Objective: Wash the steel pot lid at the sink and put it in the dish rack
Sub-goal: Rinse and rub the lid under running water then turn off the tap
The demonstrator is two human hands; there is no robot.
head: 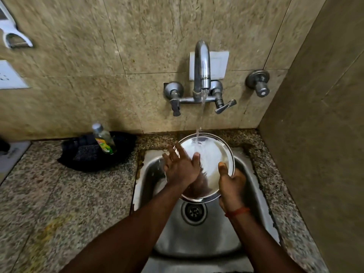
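Observation:
The round steel pot lid is held tilted over the steel sink, with water from the tap running onto its upper part. My right hand grips the lid's right rim, thumb on the inner face. My left hand lies flat on the lid's left side with fingers spread, holding nothing. The sink drain shows below the lid. No dish rack is in view.
A dish soap bottle stands in a black holder with a scrub pad on the granite counter left of the sink. A second tap valve juts from the tiled wall. A side wall closes in on the right.

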